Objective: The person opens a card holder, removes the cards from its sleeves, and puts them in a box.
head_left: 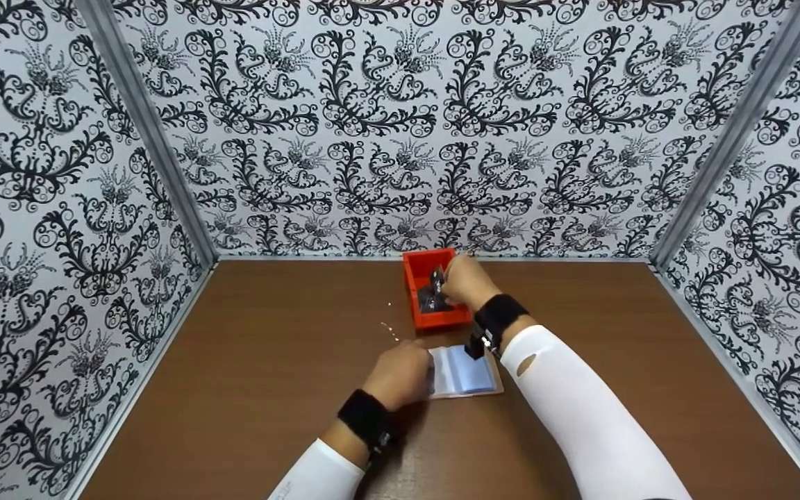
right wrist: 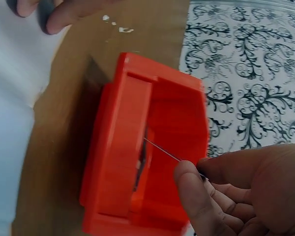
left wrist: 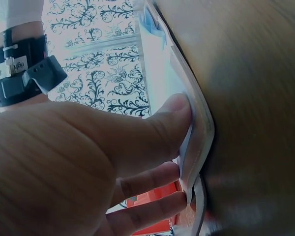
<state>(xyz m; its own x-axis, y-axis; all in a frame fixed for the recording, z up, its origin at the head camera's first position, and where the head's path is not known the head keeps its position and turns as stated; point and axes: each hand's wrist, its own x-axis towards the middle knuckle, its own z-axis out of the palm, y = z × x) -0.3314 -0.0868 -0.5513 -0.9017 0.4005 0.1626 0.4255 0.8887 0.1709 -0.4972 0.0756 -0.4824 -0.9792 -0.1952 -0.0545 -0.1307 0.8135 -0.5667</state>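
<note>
An opened card holder (head_left: 471, 371) with clear plastic sleeves and a pale pinkish cover lies on the table. My left hand (head_left: 398, 376) grips its left edge; in the left wrist view the thumb (left wrist: 173, 115) presses on the sleeves and fingers sit against the cover (left wrist: 201, 128). Beyond it stands a red plastic bin (head_left: 444, 320). My right hand (head_left: 468, 281) is at the bin's right side and pinches a thin dark card (head_left: 437, 279) between thumb and forefinger, seen nearly edge-on in the right wrist view (right wrist: 162, 149). Another dark flat piece (right wrist: 141, 164) lies inside the bin.
Several small white scraps (head_left: 389, 330) lie on the brown table (head_left: 289, 347), left of the bin. Patterned wall panels (head_left: 372, 139) with grey edge strips enclose the table at the back and both sides. The bin stands close to the back panel.
</note>
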